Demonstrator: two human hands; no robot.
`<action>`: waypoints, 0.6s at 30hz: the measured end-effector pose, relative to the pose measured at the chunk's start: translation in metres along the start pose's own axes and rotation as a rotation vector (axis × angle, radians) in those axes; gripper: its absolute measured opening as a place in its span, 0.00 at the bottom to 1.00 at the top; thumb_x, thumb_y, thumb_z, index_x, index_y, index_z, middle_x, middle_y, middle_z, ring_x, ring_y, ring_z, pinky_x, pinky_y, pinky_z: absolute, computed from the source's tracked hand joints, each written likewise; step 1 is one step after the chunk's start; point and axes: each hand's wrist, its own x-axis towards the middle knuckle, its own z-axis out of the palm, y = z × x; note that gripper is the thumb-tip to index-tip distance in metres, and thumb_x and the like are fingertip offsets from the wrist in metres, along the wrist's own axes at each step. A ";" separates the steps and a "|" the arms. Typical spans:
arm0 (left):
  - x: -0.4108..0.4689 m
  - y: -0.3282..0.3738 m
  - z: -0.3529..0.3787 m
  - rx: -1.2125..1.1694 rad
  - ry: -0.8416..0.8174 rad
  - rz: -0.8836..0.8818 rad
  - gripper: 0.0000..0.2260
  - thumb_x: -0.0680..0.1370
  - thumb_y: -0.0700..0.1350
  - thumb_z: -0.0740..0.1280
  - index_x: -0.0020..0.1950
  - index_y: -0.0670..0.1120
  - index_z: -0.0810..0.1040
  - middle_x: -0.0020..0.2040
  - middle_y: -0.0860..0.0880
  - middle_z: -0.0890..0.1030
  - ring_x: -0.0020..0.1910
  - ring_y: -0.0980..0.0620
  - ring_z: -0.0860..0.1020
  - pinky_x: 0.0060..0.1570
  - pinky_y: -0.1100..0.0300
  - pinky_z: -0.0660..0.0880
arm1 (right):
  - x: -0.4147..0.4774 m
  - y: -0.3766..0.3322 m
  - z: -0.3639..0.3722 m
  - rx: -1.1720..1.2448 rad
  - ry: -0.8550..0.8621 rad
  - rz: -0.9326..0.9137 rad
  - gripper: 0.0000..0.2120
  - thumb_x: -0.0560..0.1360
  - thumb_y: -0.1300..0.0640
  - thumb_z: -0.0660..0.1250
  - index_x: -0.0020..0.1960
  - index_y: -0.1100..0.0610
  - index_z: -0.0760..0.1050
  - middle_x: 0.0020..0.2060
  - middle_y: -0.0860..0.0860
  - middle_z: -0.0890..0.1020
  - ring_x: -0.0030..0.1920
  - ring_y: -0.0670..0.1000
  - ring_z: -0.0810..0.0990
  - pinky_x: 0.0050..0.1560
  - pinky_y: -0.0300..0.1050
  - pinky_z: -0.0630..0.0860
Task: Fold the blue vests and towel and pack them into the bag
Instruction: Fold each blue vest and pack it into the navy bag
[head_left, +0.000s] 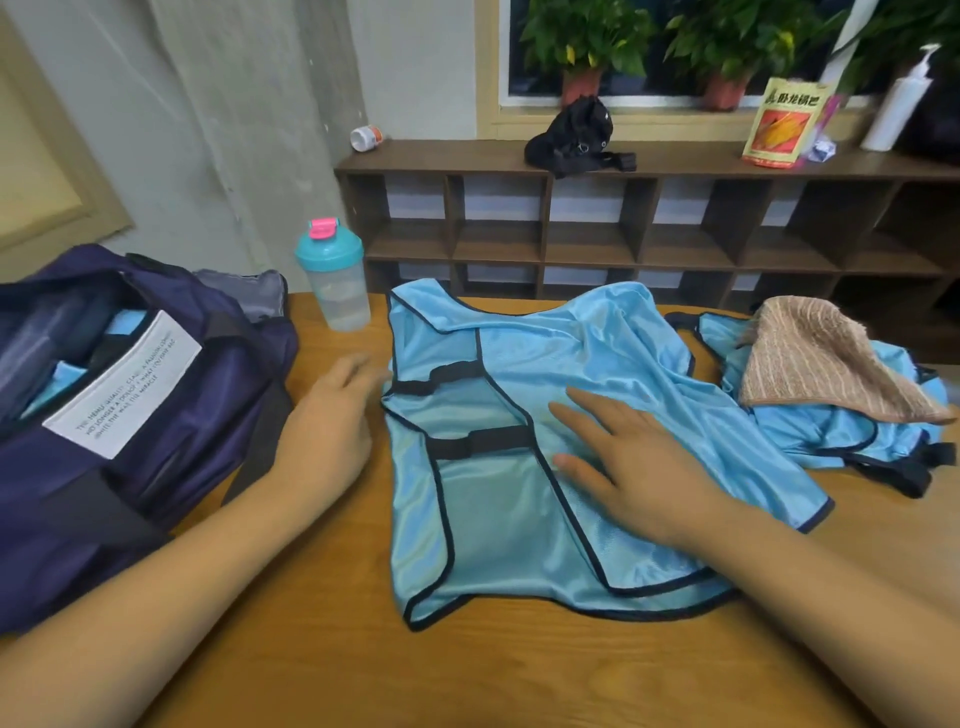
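Right hand (639, 467) flat on vest (493, 519); bag (156, 415) crowds left edge.

Left hand (324, 415) loosely curled, blurred; right hand (631, 462) flat, fingers spread.

A teal shaker bottle (335, 278) stands on a wooden table (467, 670); potted plants (587, 47) sit above a cubby shelf (623, 228).

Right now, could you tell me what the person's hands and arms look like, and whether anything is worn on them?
Both the left hand and the right hand are bare, with no gloves, rings, watch or bracelet visible. Both forearms are uncovered as far as the picture's edge, so no sleeve shows.
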 end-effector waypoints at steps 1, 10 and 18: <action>-0.008 0.005 0.000 -0.046 -0.011 0.100 0.24 0.77 0.32 0.64 0.70 0.48 0.79 0.75 0.50 0.73 0.70 0.44 0.76 0.65 0.50 0.77 | -0.007 -0.007 0.001 0.037 -0.014 -0.009 0.33 0.84 0.30 0.52 0.84 0.43 0.59 0.84 0.47 0.60 0.81 0.50 0.60 0.80 0.51 0.61; -0.031 0.030 -0.005 -0.028 -0.366 0.397 0.16 0.80 0.44 0.65 0.65 0.61 0.76 0.58 0.64 0.74 0.61 0.62 0.71 0.59 0.58 0.65 | -0.021 -0.035 0.013 -0.071 0.149 -0.010 0.10 0.79 0.45 0.62 0.48 0.52 0.71 0.44 0.48 0.72 0.43 0.54 0.71 0.47 0.53 0.73; -0.022 0.027 -0.021 0.146 -0.337 0.471 0.08 0.75 0.46 0.70 0.49 0.59 0.76 0.46 0.61 0.76 0.53 0.56 0.71 0.50 0.55 0.65 | -0.015 -0.060 -0.020 -0.148 -0.139 0.040 0.14 0.82 0.40 0.60 0.47 0.50 0.65 0.40 0.47 0.70 0.40 0.54 0.72 0.43 0.49 0.65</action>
